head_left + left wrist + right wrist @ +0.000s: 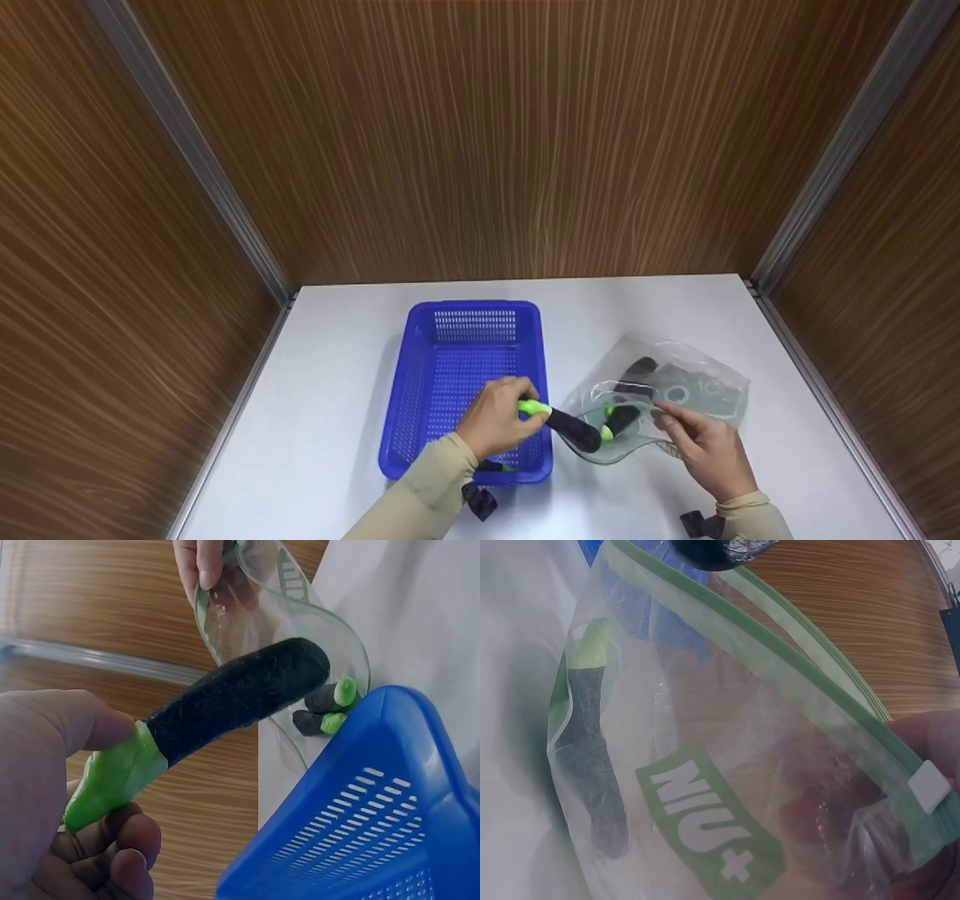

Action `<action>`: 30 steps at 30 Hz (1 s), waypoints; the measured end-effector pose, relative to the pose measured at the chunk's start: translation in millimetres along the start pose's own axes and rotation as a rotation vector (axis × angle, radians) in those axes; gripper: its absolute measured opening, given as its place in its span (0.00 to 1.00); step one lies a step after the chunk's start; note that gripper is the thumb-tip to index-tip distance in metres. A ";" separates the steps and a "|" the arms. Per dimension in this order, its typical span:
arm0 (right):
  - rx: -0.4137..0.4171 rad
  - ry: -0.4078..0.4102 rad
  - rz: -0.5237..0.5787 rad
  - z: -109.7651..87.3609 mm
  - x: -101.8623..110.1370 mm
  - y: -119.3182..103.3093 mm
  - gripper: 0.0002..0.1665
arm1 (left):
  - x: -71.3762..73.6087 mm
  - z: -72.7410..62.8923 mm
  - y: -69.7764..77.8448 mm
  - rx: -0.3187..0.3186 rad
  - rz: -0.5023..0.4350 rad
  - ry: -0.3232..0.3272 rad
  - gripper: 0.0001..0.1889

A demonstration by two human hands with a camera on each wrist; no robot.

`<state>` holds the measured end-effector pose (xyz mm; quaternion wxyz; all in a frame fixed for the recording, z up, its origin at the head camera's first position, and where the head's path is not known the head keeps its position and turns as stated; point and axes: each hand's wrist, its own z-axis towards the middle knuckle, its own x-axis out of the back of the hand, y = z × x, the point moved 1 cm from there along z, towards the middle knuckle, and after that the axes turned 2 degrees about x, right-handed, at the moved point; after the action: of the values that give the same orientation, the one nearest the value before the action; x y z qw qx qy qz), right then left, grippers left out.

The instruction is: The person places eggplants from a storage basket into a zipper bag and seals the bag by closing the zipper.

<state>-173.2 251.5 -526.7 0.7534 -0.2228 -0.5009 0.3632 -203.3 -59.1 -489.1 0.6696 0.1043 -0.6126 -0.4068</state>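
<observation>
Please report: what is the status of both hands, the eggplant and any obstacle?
Left hand holds eggplant by green end, dark end at mouth of bag. Right hand grips bag rim; at least two eggplants inside. Basket close beside, seemingly not blocking.

In the head view, the left sleeve (424,480) partly hides an eggplant (491,466) in the blue basket (474,305); the right wrist view's top edge crops the held eggplant (712,552).
</observation>
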 end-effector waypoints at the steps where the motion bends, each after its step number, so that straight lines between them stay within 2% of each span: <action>1: -0.001 0.001 0.001 0.0 0.0 -0.1 0.12 | -0.9 0.2 0.6 0.011 0.002 0.001 0.08; 9: -0.003 -0.002 0.001 -0.8 -1.0 -0.6 0.12 | -10.2 3.1 7.4 0.052 0.001 0.041 0.08; 15: 0.012 0.000 0.021 -0.3 -2.3 0.1 0.12 | -17.3 2.6 11.7 0.036 0.016 0.029 0.09; 22: 0.005 0.001 0.034 0.4 -4.0 1.3 0.12 | -26.4 2.8 16.3 0.047 0.031 -0.010 0.11; 30: -0.009 -0.007 0.027 0.2 -5.7 1.1 0.12 | -40.6 4.8 23.6 0.010 0.021 0.014 0.11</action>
<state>-175.1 247.8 -530.7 0.7457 -0.2315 -0.5021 0.3717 -194.5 -14.8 -502.7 0.6774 0.1041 -0.6110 -0.3961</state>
